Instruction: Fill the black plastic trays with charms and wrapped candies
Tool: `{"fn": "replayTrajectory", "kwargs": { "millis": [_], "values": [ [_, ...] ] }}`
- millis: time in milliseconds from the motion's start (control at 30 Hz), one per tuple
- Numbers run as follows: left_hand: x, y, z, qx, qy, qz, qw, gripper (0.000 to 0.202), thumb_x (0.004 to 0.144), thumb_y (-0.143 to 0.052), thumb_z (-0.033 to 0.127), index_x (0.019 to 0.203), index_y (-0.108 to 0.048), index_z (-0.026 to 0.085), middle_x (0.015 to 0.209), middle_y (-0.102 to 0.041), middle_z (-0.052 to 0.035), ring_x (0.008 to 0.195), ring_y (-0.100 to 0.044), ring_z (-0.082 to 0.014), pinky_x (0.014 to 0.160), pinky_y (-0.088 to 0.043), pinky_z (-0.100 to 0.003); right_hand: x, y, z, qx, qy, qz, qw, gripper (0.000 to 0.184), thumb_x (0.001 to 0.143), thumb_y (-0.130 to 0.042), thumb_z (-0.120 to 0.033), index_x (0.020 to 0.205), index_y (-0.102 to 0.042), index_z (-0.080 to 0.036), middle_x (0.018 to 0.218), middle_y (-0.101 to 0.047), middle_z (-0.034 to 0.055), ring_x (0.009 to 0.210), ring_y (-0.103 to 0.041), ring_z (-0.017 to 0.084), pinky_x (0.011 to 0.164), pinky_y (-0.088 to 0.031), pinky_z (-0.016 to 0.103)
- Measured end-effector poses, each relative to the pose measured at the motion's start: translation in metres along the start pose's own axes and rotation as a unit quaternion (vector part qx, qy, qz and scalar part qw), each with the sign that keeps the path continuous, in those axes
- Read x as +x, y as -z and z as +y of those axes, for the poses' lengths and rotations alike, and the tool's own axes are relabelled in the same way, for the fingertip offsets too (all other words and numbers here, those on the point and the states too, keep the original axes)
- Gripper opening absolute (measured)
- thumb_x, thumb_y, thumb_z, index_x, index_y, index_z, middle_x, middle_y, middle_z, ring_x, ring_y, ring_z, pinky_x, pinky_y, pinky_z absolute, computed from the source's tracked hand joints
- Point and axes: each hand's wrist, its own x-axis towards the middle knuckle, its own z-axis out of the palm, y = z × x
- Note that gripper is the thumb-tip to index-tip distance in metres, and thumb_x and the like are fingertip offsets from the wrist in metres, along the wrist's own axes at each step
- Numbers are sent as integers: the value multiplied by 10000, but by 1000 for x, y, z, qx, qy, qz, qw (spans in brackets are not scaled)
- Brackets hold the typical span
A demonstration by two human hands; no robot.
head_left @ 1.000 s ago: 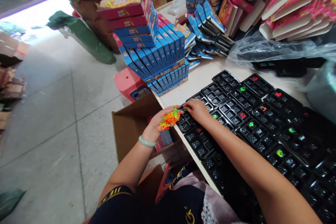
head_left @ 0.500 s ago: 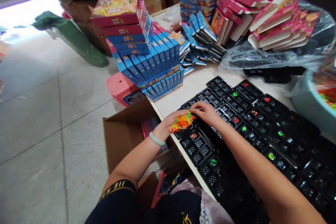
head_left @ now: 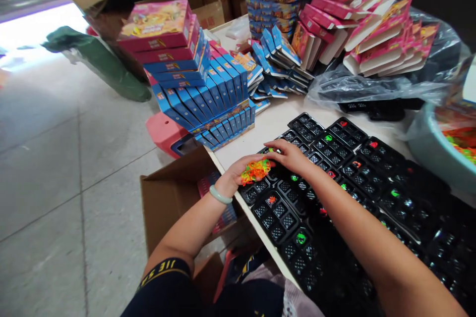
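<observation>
Orange, yellow and green, a heap of small pieces (head_left: 256, 171) lay in the person's left hand (head_left: 238, 167) in the head view. That hand was palm up and cupped under the heap, its fingers stretched toward the right hand, just above the near edge of the black trays (head_left: 275, 213). A pale green bangle (head_left: 220, 195) circled its wrist.

The right hand (head_left: 289, 154) was palm down, its fingers bent and drawn narrow, close beside the left fingertips. A green piece (head_left: 270, 150) showed at its fingers; I could not tell whether they pinched it or only hung over it. The right forearm passed across the trays, hiding part of them.

The trays stood side by side on a pale table (head_left: 262, 141), each split into small compartments. Several had one red, orange or green piece in a compartment; others were too dark to read.

At the table's right stood a light blue basin (head_left: 427, 143) with more bright pieces in it. Clear plastic (head_left: 372, 86) lay behind the trays. Beyond the hands, blue boxes (head_left: 211, 91) stood in rows, with pink boxes (head_left: 159, 20) stacked on top. Below the table edge was an open carton (head_left: 163, 203).
</observation>
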Motion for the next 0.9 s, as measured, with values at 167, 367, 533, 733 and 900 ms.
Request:
{"fn": "replayTrajectory", "kwargs": {
  "millis": [167, 367, 533, 733, 900],
  "values": [
    [18, -12, -3, 5, 22, -12, 1000, 279, 805, -604, 217, 1036, -634, 61, 730, -698, -118, 574, -655, -177, 401, -477, -200, -7, 9, -11, 46, -7, -46, 998, 90, 786, -625, -234, 818, -706, -208, 841, -679, 27, 801, -607, 159, 780, -460, 315],
    [30, -30, 0, 30, 20, -56, 998, 376, 827, -579, 238, 1160, -597, 65, 858, -712, -154, 584, -655, -166, 422, -488, -206, -16, 19, 14, 269, -156, 75, 947, 225, 703, -672, -401, 800, -653, -199, 764, -652, -4, 706, -588, 138, 688, -472, 291],
    [36, -35, 4, 55, 3, -61, 997, 411, 821, -580, 237, 1209, -589, 101, 998, -703, -162, 640, -659, -152, 438, -464, -185, 5, 39, 43, 174, -186, 172, 951, 182, 740, -638, -362, 794, -635, -189, 762, -611, 9, 684, -568, 138, 712, -470, 310],
    [37, -27, 7, 50, 0, -59, 997, 365, 791, -614, 252, 1120, -632, 94, 1010, -696, -152, 663, -659, -160, 433, -466, -193, 30, 55, 55, -230, -132, 67, 962, 95, 797, -606, -212, 832, -693, -200, 958, -589, 61, 802, -573, 167, 769, -440, 299],
    [31, -25, 13, 51, -3, -46, 998, 342, 790, -614, 244, 1103, -639, 108, 995, -699, -134, 662, -664, -158, 439, -478, -185, 36, 71, 67, -246, -140, 96, 954, 193, 795, -637, -268, 972, -690, -215, 948, -625, 56, 823, -587, 182, 769, -448, 304]
  ]
}}
